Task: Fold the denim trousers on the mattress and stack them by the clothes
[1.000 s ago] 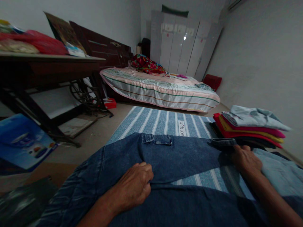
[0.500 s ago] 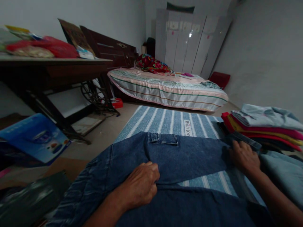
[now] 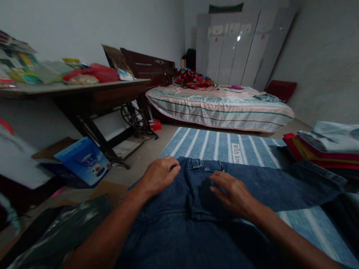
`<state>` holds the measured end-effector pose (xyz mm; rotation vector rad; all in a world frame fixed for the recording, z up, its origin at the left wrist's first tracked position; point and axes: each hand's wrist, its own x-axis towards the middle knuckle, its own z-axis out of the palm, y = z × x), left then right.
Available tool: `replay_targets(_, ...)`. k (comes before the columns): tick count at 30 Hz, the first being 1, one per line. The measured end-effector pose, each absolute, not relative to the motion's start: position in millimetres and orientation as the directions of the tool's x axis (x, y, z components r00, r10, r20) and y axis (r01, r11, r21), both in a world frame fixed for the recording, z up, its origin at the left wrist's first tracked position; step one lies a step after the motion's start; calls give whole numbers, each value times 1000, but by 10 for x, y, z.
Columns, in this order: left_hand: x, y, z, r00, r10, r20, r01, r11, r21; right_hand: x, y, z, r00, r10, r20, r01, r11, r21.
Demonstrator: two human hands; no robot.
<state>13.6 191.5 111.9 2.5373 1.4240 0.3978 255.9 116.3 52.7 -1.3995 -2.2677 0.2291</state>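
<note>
A pair of dark blue jeans [image 3: 252, 185] lies spread over a blue-and-white striped sheet [image 3: 196, 144], legs running to the right. A buttoned pocket flap [image 3: 206, 165] shows near the far edge. My left hand [image 3: 159, 175] is at the far left edge of the jeans, its fingers curled over the denim; the fingertips are partly hidden. To its right, my right hand [image 3: 234, 192] is just over the cloth by the pocket flap, fingers loosely stretched, holding nothing. The denim is creased between the hands.
Folded clothes [image 3: 322, 144] are stacked at the right. A blue box [image 3: 86, 162] and a dark green plastic bag [image 3: 70, 228] are on the left. Behind them stands a treadle sewing table [image 3: 112, 87]. A bed [image 3: 218, 104] is beyond the sheet.
My right hand has left the trouser-leg end and moved left to the pocket. My left hand has moved up to the far edge, and the left part of the jeans has shifted inward. The view has turned left.
</note>
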Motion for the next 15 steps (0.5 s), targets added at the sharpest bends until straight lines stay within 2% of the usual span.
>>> replay_targets(2, -1, 2235, 1143, 363, 925, 109, 900, -379, 217, 2228, 1156, 605, -489, 820, 297, 716, 572, -401)
replay_targets(5, -146, 2617, 1053, 262, 962, -71, 937, -236, 258, 1917, 1127, 553, -560, 784, 269, 673, 620, -403)
replay_targets(10, -224, 2853, 783, 351, 894, -279, 876, -208, 436, 1884, 1119, 261, -513, 847, 138, 678, 498, -541)
replay_targets(13, -237, 2835, 691, 392, 853, -345, 828, -164, 536, 1966, 1132, 163, -516, 847, 130, 610, 470, -638)
replay_targets(15, -240, 2788, 670, 406, 825, -393, 760, -66, 646, 1996, 1139, 138, -494, 858, 140, 572, 442, -691)
